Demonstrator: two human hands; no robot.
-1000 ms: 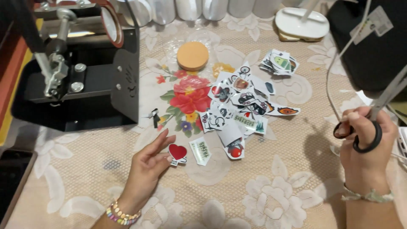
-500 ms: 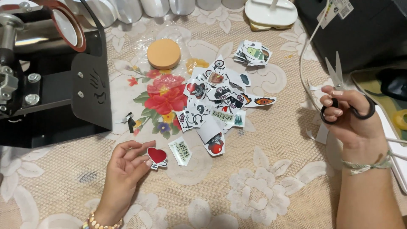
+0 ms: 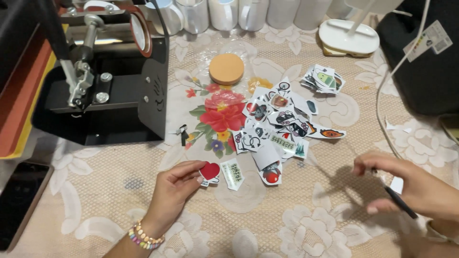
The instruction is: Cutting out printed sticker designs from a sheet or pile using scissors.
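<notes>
- The step in hand, as I judge it, is sorting cut-out stickers: the left hand (image 3: 174, 188) rests on the lace-covered desk (image 3: 296, 229) and pinches the edge of a red heart sticker (image 3: 209, 171) between thumb and fingertips.
- The left fingers (image 3: 189, 168) are curled close together around that sticker; a beaded bracelet (image 3: 143, 236) circles the wrist.
- The heart sticker lies low on the desk, just beside a white lettered sticker (image 3: 233, 174), and below the main heap.
- The right hand (image 3: 411, 186) hovers at the right edge, blurred, holding dark-handled scissors (image 3: 399, 201). Its fingers are loosely curled around the handles; I cannot tell whether the blades are open.
- The heart is flat, glossy red with a thin white border, small and light, so it would likely slide or lift easily.
- A loose pile of stickers (image 3: 275, 129) sits in the middle of the desk, overlapping, showing cartoon figures, eyes and lettering. A second small stack of stickers (image 3: 324, 79) lies well apart, towards the top right.
- A further move with the heart would call for a delicate fingertip grip so the thin paper does not bend.
- Around them: a black mug heat press (image 3: 105, 81) at the left, a round cork coaster (image 3: 226, 68), a row of white mugs (image 3: 224, 12) at the back, a white lamp base (image 3: 349, 37), and a dark phone (image 3: 21, 203) at the lower left.
</notes>
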